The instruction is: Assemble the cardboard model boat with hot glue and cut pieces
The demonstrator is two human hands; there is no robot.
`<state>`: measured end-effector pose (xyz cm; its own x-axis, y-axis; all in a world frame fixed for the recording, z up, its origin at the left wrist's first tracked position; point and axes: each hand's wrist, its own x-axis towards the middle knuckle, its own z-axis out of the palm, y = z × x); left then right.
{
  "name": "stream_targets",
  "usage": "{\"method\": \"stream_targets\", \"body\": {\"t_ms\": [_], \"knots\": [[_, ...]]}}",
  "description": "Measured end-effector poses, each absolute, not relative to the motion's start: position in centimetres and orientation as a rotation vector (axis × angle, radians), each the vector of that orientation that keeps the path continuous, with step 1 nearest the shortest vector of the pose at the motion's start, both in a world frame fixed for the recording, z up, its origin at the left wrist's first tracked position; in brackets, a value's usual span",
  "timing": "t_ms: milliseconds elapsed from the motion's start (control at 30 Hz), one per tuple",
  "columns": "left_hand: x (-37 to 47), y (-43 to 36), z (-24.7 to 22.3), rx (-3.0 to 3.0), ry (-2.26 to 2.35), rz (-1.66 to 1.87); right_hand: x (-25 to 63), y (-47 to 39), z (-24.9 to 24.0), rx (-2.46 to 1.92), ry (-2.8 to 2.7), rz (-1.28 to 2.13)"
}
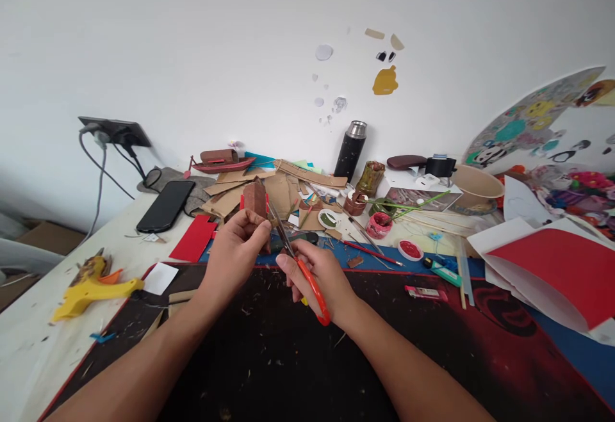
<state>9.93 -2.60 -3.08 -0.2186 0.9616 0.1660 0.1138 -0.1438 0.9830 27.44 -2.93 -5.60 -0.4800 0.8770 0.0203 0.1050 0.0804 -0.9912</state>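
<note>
My left hand pinches a small brown cardboard-like piece with red at its sides, held up over the back of the mat. In my right hand is a pair of scissors with orange-red handles. The blades point up and away, close beside the brown piece and the left fingertips. Whether they touch the piece I cannot tell. Behind both hands lies a heap of cardboard scraps. Against the wall sits a small red-brown model boat.
A yellow glue gun and a black phone lie left. At the back stand a black thermos and open paint jars. A red pencil, a teal cutter, a pink lighter and red paper lie right.
</note>
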Motion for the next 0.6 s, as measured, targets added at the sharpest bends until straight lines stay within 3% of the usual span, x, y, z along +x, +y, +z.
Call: {"method": "stream_targets", "body": {"t_ms": [600], "knots": [[10.09,-2.49,-3.43,1.257,1.339,1.443,27.51,-2.91,-6.2,-1.02,-1.724,1.431]]}}
